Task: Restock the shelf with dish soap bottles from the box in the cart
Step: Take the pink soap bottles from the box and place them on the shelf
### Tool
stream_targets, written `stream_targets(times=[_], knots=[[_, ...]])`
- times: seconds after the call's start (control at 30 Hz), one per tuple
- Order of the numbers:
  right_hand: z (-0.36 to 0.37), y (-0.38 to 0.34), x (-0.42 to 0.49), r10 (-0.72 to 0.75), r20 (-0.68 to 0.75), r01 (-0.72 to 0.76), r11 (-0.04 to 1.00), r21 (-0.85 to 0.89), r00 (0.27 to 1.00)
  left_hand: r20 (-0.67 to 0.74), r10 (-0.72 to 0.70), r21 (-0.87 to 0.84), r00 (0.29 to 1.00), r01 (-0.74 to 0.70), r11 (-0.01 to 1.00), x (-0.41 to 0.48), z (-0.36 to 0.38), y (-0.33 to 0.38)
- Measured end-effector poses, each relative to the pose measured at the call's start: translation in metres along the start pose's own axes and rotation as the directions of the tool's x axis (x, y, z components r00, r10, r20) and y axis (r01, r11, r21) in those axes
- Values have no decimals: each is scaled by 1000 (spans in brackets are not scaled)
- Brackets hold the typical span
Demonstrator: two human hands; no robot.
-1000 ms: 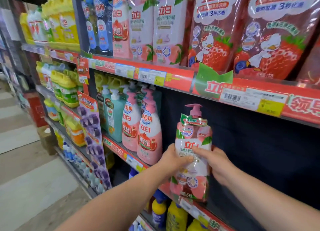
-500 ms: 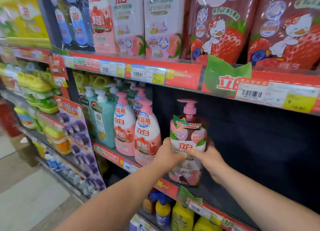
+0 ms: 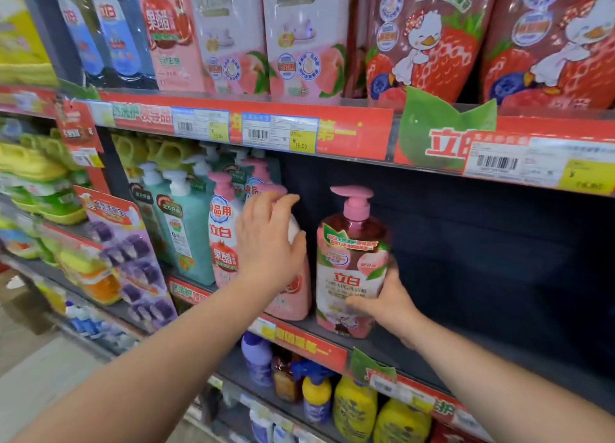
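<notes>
A pink pump bottle of dish soap [image 3: 351, 259] with a peach label stands upright on the middle shelf [image 3: 382, 346]. My right hand [image 3: 386, 301] grips its lower right side, thumb across the label. My left hand [image 3: 269, 239] is off that bottle and lies with spread fingers on the front of the neighbouring pink bottle [image 3: 296, 296] to its left. Further left stand another pink pump bottle [image 3: 223, 229] and teal pump bottles [image 3: 188, 229]. The box and the cart are out of view.
Right of the placed bottle the middle shelf is a dark bare bay [image 3: 499, 276]. Refill pouches [image 3: 429, 43] fill the shelf above. Yellow and purple bottles [image 3: 352, 406] stand on the shelf below. A red price rail [image 3: 246, 126] runs overhead. The aisle floor [image 3: 33, 359] lies at left.
The peach-label bottle went from being held in both hands to standing on the shelf. My left hand let go and moved left onto the neighbouring pink bottle. The view moved closer.
</notes>
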State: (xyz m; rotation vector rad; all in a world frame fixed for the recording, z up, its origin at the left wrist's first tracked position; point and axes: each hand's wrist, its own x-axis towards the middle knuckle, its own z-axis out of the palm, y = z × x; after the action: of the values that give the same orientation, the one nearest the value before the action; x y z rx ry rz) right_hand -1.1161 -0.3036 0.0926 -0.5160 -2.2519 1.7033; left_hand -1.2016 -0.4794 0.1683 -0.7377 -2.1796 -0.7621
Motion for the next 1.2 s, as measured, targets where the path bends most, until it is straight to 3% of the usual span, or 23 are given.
stream_targets(times=[0.07,0.13,0.23,1.2], knots=[[5,-1,0,-11,-7,11,999,-43,1000,40,-9,70,999,6,998,13,1,-8],[8,-3,0,-16,-10,15,997,-72,1000,185,-41,99,982,23,995,21,6,-18],[14,-4,-1,-15,-31,12,994,-107,999,294,-25,19,956,20,1000,22,18,-32],[21,1,0,11,-62,-20,990,-140,998,304,48,-26,952,-42,999,17,24,-45]])
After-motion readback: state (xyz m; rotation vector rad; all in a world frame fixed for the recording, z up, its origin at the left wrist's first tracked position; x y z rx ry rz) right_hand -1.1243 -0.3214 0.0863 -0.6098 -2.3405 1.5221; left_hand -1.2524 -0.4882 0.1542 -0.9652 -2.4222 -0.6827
